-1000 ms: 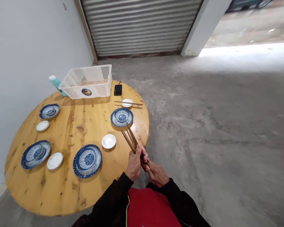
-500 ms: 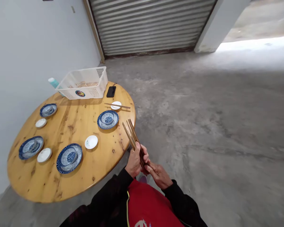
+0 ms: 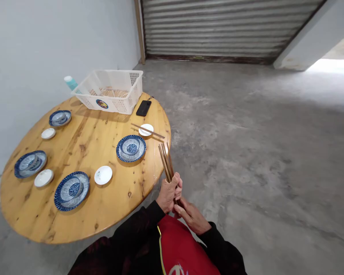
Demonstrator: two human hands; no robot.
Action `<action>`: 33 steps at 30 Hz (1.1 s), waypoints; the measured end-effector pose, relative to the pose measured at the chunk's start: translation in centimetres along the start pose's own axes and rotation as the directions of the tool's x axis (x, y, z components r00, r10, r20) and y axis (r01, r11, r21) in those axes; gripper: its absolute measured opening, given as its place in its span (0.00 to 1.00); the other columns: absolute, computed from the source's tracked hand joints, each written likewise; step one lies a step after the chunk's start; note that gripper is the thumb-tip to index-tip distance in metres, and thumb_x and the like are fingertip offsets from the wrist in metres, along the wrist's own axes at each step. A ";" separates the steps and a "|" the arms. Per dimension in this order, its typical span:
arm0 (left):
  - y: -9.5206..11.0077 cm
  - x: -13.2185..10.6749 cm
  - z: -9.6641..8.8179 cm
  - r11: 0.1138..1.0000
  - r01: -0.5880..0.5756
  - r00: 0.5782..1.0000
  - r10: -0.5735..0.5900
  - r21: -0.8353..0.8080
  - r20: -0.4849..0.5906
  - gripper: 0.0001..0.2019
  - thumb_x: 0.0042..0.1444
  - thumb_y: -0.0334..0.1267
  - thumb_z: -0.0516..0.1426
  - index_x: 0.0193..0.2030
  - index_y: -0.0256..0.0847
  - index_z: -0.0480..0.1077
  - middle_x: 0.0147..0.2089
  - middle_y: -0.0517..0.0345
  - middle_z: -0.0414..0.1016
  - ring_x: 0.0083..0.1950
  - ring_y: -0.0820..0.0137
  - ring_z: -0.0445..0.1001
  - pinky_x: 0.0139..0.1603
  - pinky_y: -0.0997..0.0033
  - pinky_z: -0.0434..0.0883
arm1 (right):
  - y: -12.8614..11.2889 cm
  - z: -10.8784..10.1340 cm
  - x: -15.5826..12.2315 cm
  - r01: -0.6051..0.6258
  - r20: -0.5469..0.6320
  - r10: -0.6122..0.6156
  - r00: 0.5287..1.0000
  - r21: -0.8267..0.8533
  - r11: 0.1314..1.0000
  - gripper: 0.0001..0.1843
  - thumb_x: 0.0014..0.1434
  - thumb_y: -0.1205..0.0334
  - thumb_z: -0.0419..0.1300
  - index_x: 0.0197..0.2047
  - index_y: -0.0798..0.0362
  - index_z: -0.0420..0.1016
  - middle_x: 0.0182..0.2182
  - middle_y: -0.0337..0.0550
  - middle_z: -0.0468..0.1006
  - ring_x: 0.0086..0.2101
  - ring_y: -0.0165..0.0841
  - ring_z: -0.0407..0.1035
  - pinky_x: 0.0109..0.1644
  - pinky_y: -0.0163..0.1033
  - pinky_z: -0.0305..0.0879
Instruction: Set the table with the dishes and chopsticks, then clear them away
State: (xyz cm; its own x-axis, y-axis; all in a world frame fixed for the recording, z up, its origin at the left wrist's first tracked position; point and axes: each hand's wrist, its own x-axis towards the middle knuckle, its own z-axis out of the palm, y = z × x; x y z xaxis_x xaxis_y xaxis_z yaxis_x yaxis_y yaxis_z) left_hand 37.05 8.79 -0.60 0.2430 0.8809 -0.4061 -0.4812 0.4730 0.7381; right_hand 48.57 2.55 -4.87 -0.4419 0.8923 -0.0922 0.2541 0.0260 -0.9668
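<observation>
A bundle of several brown wooden chopsticks (image 3: 166,162) points up and away from my body, its tips fanned slightly apart. My left hand (image 3: 168,193) is closed around the middle of it. Lower down, my right hand (image 3: 191,215) grips the bundle's near end, which the fingers partly hide. Just beyond the tips, a pair of chopsticks (image 3: 156,133) lies across a small white dish (image 3: 146,130) on the round wooden table (image 3: 103,210). Left of the bundle sits a blue-and-white plate (image 3: 120,153) with a patterned bowl (image 3: 130,146) on it.
Other plates with bowls, such as the near plate (image 3: 59,200), stand round the table, with white dishes like the near dish (image 3: 103,175) between them. At the back are a white plastic basket (image 3: 111,106), a phone (image 3: 143,108) and a teal bottle (image 3: 71,83). Concrete floor (image 3: 246,152) extends rightward.
My view has turned a little to the left, so the basket and shutter appear further right. Both hands keep their hold on the chopsticks, whose tips now point more upright and are spread differently.
</observation>
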 end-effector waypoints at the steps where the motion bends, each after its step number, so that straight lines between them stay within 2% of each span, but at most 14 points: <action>1: 0.4 1.0 0.1 1.000 0.000 1.000 0.000 0.002 -0.019 0.31 0.45 0.70 0.63 0.25 0.41 0.62 0.12 0.74 0.49 0.13 0.84 0.43 0.14 0.79 0.43 | 0.2 -0.6 0.9 0.006 0.006 -0.006 1.000 -0.054 0.999 0.17 0.69 0.50 0.49 0.51 0.51 0.69 0.32 0.44 0.77 0.32 0.37 0.73 0.37 0.40 0.72; 6: 2.5 5.4 0.2 0.997 -0.032 0.995 0.038 0.071 -0.088 0.32 0.47 0.70 0.61 0.23 0.39 0.64 0.12 0.72 0.52 0.13 0.84 0.45 0.14 0.77 0.44 | 1.8 -3.4 5.9 0.019 0.106 0.001 0.994 -0.191 0.981 0.18 0.69 0.54 0.48 0.56 0.51 0.67 0.34 0.48 0.79 0.34 0.42 0.76 0.38 0.44 0.74; 12: 4.7 9.1 -0.5 0.989 -0.069 0.955 0.104 0.134 -0.279 0.30 0.51 0.67 0.59 0.22 0.38 0.66 0.15 0.67 0.57 0.16 0.81 0.54 0.19 0.77 0.53 | 3.5 -5.2 11.6 0.027 0.236 0.037 0.971 -0.263 0.964 0.18 0.70 0.55 0.44 0.55 0.53 0.66 0.26 0.45 0.77 0.24 0.40 0.74 0.31 0.44 0.71; 15: 5.2 10.2 -0.9 0.992 -0.070 0.909 0.107 0.105 -0.404 0.29 0.52 0.65 0.60 0.22 0.39 0.65 0.14 0.69 0.53 0.16 0.82 0.51 0.19 0.77 0.51 | 3.6 -5.3 13.3 0.059 0.290 0.028 0.957 -0.285 0.957 0.19 0.70 0.56 0.44 0.58 0.55 0.64 0.27 0.46 0.77 0.24 0.40 0.73 0.31 0.43 0.71; 18: 6.0 11.1 -1.3 0.994 -0.089 0.830 0.105 0.056 -0.547 0.28 0.51 0.64 0.61 0.20 0.40 0.61 0.12 0.72 0.47 0.14 0.82 0.46 0.17 0.77 0.48 | 3.0 -6.1 14.9 0.115 0.360 -0.009 0.933 -0.274 0.955 0.18 0.70 0.55 0.46 0.56 0.54 0.67 0.31 0.48 0.78 0.29 0.40 0.75 0.34 0.43 0.72; 20: 6.7 11.5 -1.8 0.992 -0.121 0.790 0.116 0.031 -0.602 0.28 0.51 0.63 0.61 0.20 0.41 0.61 0.12 0.72 0.47 0.14 0.82 0.45 0.17 0.78 0.48 | 2.3 -7.6 16.6 0.149 0.326 -0.046 0.944 -0.297 0.943 0.16 0.70 0.53 0.48 0.52 0.52 0.70 0.34 0.48 0.79 0.33 0.39 0.75 0.38 0.42 0.72; 22: 7.4 11.8 -2.2 0.987 -0.159 0.759 0.131 0.013 -0.638 0.27 0.52 0.62 0.62 0.20 0.40 0.62 0.12 0.72 0.48 0.14 0.82 0.46 0.16 0.78 0.49 | 1.7 -9.5 19.1 0.173 0.204 -0.103 0.974 -0.367 0.914 0.16 0.70 0.52 0.50 0.49 0.52 0.72 0.37 0.49 0.78 0.36 0.39 0.74 0.41 0.43 0.72; 24: 7.9 12.0 -2.5 0.980 -0.198 0.734 0.145 -0.005 -0.664 0.26 0.52 0.61 0.62 0.21 0.40 0.63 0.12 0.72 0.48 0.14 0.83 0.46 0.16 0.79 0.48 | 1.3 -11.5 22.4 0.187 0.068 -0.176 0.982 -0.487 0.853 0.18 0.70 0.52 0.51 0.52 0.54 0.72 0.41 0.54 0.77 0.40 0.42 0.73 0.47 0.46 0.71; 26: 8.1 12.2 -2.4 0.974 -0.227 0.715 0.153 -0.019 -0.682 0.26 0.52 0.61 0.63 0.21 0.40 0.64 0.12 0.72 0.48 0.14 0.83 0.46 0.16 0.79 0.48 | 1.0 -12.8 25.9 0.167 0.024 -0.196 0.980 -0.630 0.758 0.19 0.69 0.52 0.52 0.53 0.57 0.71 0.47 0.60 0.76 0.48 0.47 0.71 0.53 0.49 0.69; 28: 8.0 12.5 -2.0 0.969 -0.245 0.696 0.159 -0.024 -0.700 0.26 0.52 0.60 0.63 0.22 0.39 0.64 0.13 0.72 0.48 0.14 0.83 0.46 0.16 0.80 0.49 | 1.0 -13.1 29.0 0.121 0.063 -0.111 0.992 -0.742 0.659 0.20 0.68 0.52 0.54 0.54 0.59 0.71 0.51 0.63 0.75 0.51 0.50 0.70 0.54 0.49 0.67; 30: 7.9 13.0 -1.5 0.964 -0.261 0.666 0.150 -0.040 -0.731 0.26 0.51 0.60 0.64 0.23 0.39 0.64 0.13 0.73 0.48 0.15 0.84 0.46 0.17 0.80 0.49 | 1.0 -12.7 31.3 0.066 0.108 0.035 0.994 -0.801 0.595 0.20 0.69 0.51 0.54 0.54 0.59 0.71 0.51 0.62 0.75 0.50 0.49 0.72 0.51 0.46 0.68; 31: 7.9 13.3 -1.2 0.961 -0.272 0.647 0.144 -0.050 -0.749 0.26 0.51 0.61 0.64 0.23 0.39 0.64 0.13 0.73 0.48 0.15 0.84 0.46 0.17 0.81 0.49 | 1.1 -12.3 32.1 0.043 0.128 0.104 0.986 -0.809 0.587 0.19 0.69 0.51 0.53 0.53 0.58 0.71 0.50 0.61 0.76 0.48 0.48 0.73 0.48 0.45 0.67; 33: 8.0 14.1 -0.8 0.953 -0.297 0.611 0.134 -0.069 -0.780 0.26 0.50 0.62 0.64 0.24 0.39 0.64 0.13 0.73 0.49 0.15 0.84 0.46 0.16 0.81 0.49 | 1.4 -11.7 33.3 0.004 0.170 0.203 0.964 -0.777 0.630 0.17 0.70 0.52 0.52 0.49 0.57 0.72 0.45 0.59 0.78 0.44 0.46 0.75 0.45 0.42 0.66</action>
State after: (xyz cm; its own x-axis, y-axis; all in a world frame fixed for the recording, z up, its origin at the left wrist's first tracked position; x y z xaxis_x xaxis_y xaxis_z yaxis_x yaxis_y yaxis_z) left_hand 35.96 25.01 -0.82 -0.5730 0.5891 -0.5698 -0.5885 0.1882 0.7863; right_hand 44.23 37.58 -6.52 -0.5206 0.7892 -0.3258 0.8265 0.3701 -0.4242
